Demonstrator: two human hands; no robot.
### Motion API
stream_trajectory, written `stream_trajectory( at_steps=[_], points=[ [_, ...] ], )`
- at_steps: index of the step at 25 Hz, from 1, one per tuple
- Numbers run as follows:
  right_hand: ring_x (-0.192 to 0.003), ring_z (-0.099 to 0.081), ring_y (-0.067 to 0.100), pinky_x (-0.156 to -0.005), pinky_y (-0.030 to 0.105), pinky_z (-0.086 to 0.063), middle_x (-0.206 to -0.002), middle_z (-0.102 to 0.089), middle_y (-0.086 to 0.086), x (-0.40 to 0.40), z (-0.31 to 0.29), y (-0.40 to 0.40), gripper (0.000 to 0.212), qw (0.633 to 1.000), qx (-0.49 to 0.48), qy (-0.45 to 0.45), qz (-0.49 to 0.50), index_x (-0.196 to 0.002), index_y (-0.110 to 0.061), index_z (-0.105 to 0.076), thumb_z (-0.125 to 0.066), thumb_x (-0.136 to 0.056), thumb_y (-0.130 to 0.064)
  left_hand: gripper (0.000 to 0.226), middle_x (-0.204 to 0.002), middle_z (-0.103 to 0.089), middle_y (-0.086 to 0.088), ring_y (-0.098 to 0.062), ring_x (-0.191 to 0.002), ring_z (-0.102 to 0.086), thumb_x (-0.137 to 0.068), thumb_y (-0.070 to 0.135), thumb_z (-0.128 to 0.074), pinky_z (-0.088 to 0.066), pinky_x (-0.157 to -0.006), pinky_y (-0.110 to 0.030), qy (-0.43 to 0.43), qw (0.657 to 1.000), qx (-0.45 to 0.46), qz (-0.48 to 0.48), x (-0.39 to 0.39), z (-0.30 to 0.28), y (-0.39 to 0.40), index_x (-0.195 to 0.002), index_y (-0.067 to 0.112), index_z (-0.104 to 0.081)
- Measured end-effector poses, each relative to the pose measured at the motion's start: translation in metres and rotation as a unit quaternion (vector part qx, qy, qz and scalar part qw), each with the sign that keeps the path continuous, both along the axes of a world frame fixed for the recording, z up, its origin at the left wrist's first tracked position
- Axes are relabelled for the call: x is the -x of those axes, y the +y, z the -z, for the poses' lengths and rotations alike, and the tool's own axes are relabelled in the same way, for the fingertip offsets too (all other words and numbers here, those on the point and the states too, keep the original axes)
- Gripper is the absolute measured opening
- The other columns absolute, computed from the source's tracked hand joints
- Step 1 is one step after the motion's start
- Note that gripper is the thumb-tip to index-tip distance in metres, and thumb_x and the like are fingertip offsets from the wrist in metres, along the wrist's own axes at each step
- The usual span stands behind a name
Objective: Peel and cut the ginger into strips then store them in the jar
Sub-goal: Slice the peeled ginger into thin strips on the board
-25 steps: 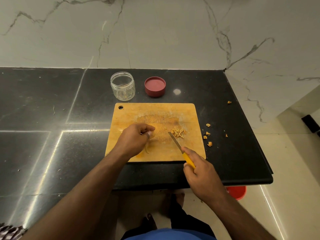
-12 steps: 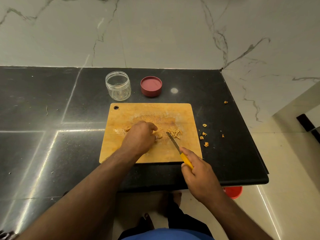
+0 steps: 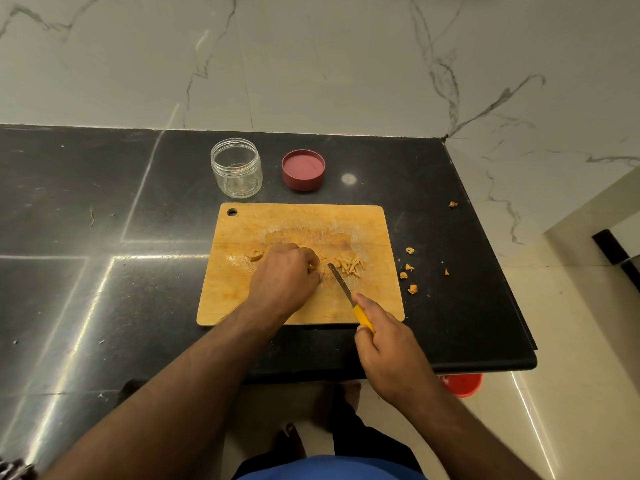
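The left hand curls over a ginger piece on the cutting board; the right hand grasps the knife, beside the cut strips. Fingertips should stay tucked, slices thin. The jar stands open behind

Left hand, fingers curled down onto the cutting board, has shifted slightly right over the last second, closing on the pile of ginger strips. A ginger piece now shows at its left. Knife tip edged nearer the fingers.
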State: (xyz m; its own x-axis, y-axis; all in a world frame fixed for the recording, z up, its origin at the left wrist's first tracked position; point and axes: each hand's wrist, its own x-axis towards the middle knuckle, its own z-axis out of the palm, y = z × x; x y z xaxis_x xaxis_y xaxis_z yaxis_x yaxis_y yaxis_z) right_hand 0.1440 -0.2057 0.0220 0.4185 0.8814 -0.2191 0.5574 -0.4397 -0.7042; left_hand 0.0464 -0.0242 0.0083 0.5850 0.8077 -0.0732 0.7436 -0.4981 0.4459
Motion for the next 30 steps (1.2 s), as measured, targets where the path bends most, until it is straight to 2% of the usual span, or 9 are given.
stream_trajectory(
  at_steps=[3,6,14,19,23,26,30],
  points=[
    [-0.106,-0.050,0.003,-0.084,0.020,-0.044,-0.140,-0.048,-0.007,0.004,-0.004,0.002,0.053,1.000,-0.002,-0.011,-0.019,-0.154,-0.032,-0.028,-0.040,-0.103,-0.022,0.027,-0.108,-0.064,0.002,-0.015,-0.102,-0.058,-0.091,0.036,-0.069,-0.055,-0.085,-0.036,-0.001,1.000,-0.007,-0.010,0.000,0.000,-0.002,-0.115,0.025,-0.071],
    [-0.116,-0.046,0.003,-0.098,0.024,-0.044,-0.140,-0.047,-0.005,0.008,-0.008,0.007,0.053,0.999,-0.001,-0.026,-0.039,-0.155,-0.029,-0.025,-0.038,-0.104,-0.023,0.025,-0.106,-0.064,0.002,-0.016,-0.101,-0.059,-0.090,0.035,-0.070,-0.055,-0.085,-0.037,-0.010,1.000,-0.007,-0.019,0.000,0.002,-0.003,-0.113,0.024,-0.073],
    [-0.099,-0.051,0.009,-0.084,0.029,-0.048,-0.118,-0.049,-0.006,0.017,-0.004,0.016,0.054,0.994,0.025,-0.089,-0.063,-0.155,-0.029,-0.020,-0.036,-0.104,-0.024,0.021,-0.104,-0.065,0.003,-0.015,-0.100,-0.058,-0.088,0.033,-0.071,-0.055,-0.083,-0.037,-0.014,0.999,0.002,-0.029,-0.001,0.006,-0.001,-0.106,0.024,-0.075],
    [-0.092,-0.052,0.014,-0.077,0.032,-0.050,-0.116,-0.050,-0.003,0.021,0.000,0.022,0.056,0.990,0.038,-0.110,-0.076,-0.156,-0.027,-0.019,-0.036,-0.103,-0.021,0.015,-0.099,-0.069,0.005,-0.014,-0.092,-0.063,-0.086,0.032,-0.070,-0.058,-0.076,-0.038,-0.022,0.999,0.017,-0.032,-0.003,0.011,0.002,-0.098,0.025,-0.076],
    [-0.091,-0.053,0.014,-0.078,0.034,-0.050,-0.115,-0.051,-0.003,0.022,0.000,0.014,0.056,0.991,0.041,-0.107,-0.073,-0.156,-0.029,-0.019,-0.037,-0.103,-0.022,0.013,-0.095,-0.072,0.006,-0.013,-0.087,-0.065,-0.086,0.031,-0.071,-0.060,-0.073,-0.037,-0.023,0.999,0.012,-0.044,-0.005,0.011,0.001,-0.095,0.024,-0.077],
    [-0.091,-0.053,0.009,-0.077,0.028,-0.049,-0.114,-0.050,-0.007,0.022,-0.005,0.002,0.055,0.993,0.034,-0.094,-0.068,-0.155,-0.033,-0.019,-0.037,-0.103,-0.023,0.016,-0.098,-0.071,0.005,-0.013,-0.090,-0.065,-0.086,0.032,-0.073,-0.059,-0.076,-0.037,-0.027,0.999,0.013,-0.043,-0.005,0.014,0.002,-0.099,0.023,-0.076],
    [-0.095,-0.054,0.008,-0.082,0.029,-0.051,-0.121,-0.051,-0.008,0.014,-0.013,-0.004,0.054,0.996,0.007,-0.085,-0.037,-0.155,-0.032,-0.020,-0.037,-0.104,-0.024,0.019,-0.103,-0.070,0.005,-0.012,-0.093,-0.064,-0.086,0.032,-0.074,-0.060,-0.078,-0.037,-0.023,0.999,0.021,-0.037,-0.003,0.016,0.003,-0.104,0.026,-0.075]
  ],
)
